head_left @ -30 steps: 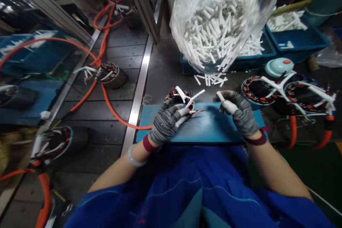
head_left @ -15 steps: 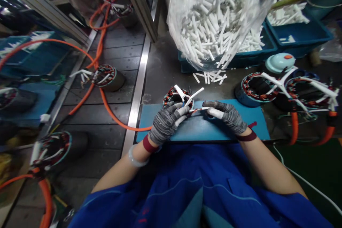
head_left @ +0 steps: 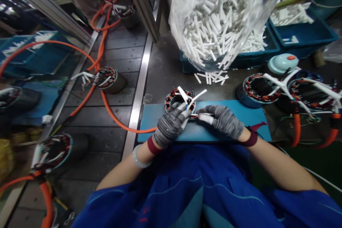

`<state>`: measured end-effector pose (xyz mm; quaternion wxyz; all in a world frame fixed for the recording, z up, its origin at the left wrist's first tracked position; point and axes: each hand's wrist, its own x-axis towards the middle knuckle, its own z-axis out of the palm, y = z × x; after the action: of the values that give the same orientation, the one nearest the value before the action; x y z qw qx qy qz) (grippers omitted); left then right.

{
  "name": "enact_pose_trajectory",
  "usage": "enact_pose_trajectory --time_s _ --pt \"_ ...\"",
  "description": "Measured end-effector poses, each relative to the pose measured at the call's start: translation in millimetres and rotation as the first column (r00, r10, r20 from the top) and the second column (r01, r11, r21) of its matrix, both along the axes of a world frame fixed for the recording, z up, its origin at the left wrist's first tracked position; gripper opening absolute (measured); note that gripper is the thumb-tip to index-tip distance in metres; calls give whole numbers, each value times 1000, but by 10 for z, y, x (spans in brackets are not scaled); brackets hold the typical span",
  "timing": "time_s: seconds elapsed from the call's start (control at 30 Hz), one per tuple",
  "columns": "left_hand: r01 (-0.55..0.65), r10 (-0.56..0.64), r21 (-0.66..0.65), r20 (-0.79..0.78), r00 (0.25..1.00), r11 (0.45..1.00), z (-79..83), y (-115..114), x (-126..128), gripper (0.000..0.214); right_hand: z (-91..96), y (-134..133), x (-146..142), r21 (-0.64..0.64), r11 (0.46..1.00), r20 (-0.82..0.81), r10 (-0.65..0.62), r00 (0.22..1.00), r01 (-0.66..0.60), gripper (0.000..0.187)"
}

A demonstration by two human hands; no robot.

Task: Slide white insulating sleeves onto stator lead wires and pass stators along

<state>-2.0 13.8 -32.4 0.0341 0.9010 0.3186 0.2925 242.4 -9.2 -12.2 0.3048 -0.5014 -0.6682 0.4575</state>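
Note:
A motor stator [head_left: 171,100] with red and copper windings and white sleeved leads stands on a blue mat [head_left: 227,128] before me. My left hand [head_left: 172,123], in a grey glove with whitish fingertips, is closed on the wire leads at the stator's near right rim. My right hand [head_left: 220,118], gloved alike, pinches a thin white sleeve [head_left: 194,115] that sits along a lead beside the left fingertips. Two wider white sleeves [head_left: 200,94] stick up above my left hand. The fingers partly hide the stator's near side and the held lead ends.
Beyond the mat, a clear plastic bag [head_left: 179,32] of white sleeves rests on a blue bin [head_left: 187,65], with loose sleeves [head_left: 211,77] in front. More stators [head_left: 249,94] with orange cables stand right. Left, a metal rail [head_left: 139,92] borders a slatted conveyor [head_left: 125,94] carrying other stators [head_left: 113,80].
My right hand has moved left along the lead, bringing the white sleeve close to the left fingertips. My left hand keeps its hold; the whole view has shifted slightly.

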Motion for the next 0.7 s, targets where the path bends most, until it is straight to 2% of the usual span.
enact_pose_trajectory --time_s 0.07,0.1,0.13,0.2,0.27,0.33,0.4,0.53,0.63,0.7 --pt "-5 6 -49 20 1000 999 40 7 8 25 10 -31 21 63 998 -20 -25 999 26 33" --pt "-11 13 -75 24 1000 997 62 9 15 25 11 -35 27 55 998 -41 -27 999 30 32" --pt "-17 20 -97 29 999 995 81 11 23 24 9 -31 28 10 1000 -67 -20 998 21 32" --pt "-29 36 -117 55 998 993 105 9 40 23 -2 -4 7 -158 987 -150 19 988 -43 36" --pt "-37 47 -122 81 996 992 104 4 51 21 -15 29 -51 -317 935 -271 72 960 -160 49" --pt "-41 51 -131 74 996 991 81 1 52 20 -24 48 -148 -403 877 -370 103 923 -260 59" --pt "-35 43 -123 61 997 992 50 -3 44 22 -21 47 -264 -445 848 -427 80 901 -286 63" --pt "-13 19 -102 61 998 995 44 -20 19 24 4 22 -396 -436 885 -385 -19 923 -164 65" --pt "-81 86 -157 24 996 984 118 -10 -10 28 -19 -13 -286 -401 912 -323 -50 945 -89 73" --pt "-157 153 -175 -40 987 972 173 31 -22 46 -88 -74 -136 -380 921 -336 -220 916 82 77"
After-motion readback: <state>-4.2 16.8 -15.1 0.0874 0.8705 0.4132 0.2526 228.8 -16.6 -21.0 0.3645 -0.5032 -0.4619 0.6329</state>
